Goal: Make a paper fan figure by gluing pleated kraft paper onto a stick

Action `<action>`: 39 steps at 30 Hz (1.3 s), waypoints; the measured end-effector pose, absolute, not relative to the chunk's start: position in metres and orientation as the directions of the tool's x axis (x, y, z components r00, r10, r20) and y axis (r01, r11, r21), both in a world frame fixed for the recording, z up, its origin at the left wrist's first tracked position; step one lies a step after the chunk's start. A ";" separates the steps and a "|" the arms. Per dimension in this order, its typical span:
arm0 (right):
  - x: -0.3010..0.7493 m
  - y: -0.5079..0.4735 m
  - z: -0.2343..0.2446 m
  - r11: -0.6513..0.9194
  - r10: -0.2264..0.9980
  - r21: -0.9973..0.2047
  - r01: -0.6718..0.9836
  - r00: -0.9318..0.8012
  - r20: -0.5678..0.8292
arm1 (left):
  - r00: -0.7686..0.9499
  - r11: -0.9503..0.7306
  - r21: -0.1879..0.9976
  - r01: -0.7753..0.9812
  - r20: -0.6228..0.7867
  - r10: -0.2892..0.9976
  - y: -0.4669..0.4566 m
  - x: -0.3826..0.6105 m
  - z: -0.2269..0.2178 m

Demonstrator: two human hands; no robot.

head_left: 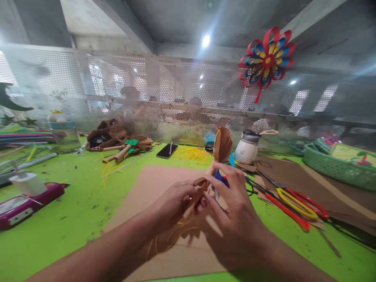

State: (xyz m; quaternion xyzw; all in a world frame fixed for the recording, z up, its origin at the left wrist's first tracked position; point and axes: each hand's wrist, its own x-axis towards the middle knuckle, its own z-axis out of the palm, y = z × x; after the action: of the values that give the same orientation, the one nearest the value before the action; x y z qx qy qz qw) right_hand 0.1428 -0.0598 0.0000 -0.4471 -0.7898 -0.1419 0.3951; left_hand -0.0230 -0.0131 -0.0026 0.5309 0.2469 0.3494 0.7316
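A brown pleated paper piece [223, 145] rises above my hands, its fanned top spread and its narrow stem running down between my fingers. My left hand [180, 196] has its fingers closed round the lower, folded end. From the other side, my right hand [233, 194] pinches the stem with thumb and fingers. Yellow string [182, 231] hangs below onto a flat brown sheet [164, 176] lying under both hands. A dark blue object just behind my right fingers is mostly hidden.
Scissors with red and yellow handles [305, 203] lie at right, near a green basket [337, 166] and a white jar [247, 149]. Behind are yellow shreds [192, 155], a phone [167, 151] and brown paper bundles [127, 149]. A purple power strip [32, 203] sits left.
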 end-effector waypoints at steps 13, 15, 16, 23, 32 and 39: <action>0.138 -0.062 -0.003 0.539 0.526 0.002 0.842 -0.339 0.780 | 0.642 0.167 0.959 -0.228 0.019 0.766 -0.017 -0.023 0.000; 0.137 -0.062 -0.003 0.532 0.528 0.007 0.847 -0.338 0.779 | 0.633 0.169 0.960 -0.224 0.011 0.774 -0.017 -0.022 0.002; 0.137 -0.062 -0.003 0.528 0.533 0.002 0.849 -0.333 0.778 | 0.632 0.171 0.960 -0.224 0.009 0.775 -0.017 -0.022 0.002; 0.139 -0.059 -0.005 0.533 0.540 0.022 0.846 -0.360 0.761 | 0.633 0.144 0.967 -0.212 0.023 0.774 -0.017 -0.023 -0.001; 0.138 -0.058 -0.006 0.531 0.555 0.031 0.847 -0.375 0.742 | 0.641 0.167 0.959 -0.230 0.020 0.768 -0.014 -0.021 -0.007; 0.140 -0.065 0.007 0.583 0.486 -0.042 0.811 -0.308 0.818 | 0.644 0.160 0.929 -0.333 0.100 0.758 -0.013 -0.022 -0.005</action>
State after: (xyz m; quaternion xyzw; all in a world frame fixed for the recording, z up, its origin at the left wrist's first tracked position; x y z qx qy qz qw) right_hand 0.1397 -0.0652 0.0074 -0.4133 -0.7850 -0.1939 0.4188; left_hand -0.0216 -0.0129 -0.0050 0.5312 0.2000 0.3713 0.7348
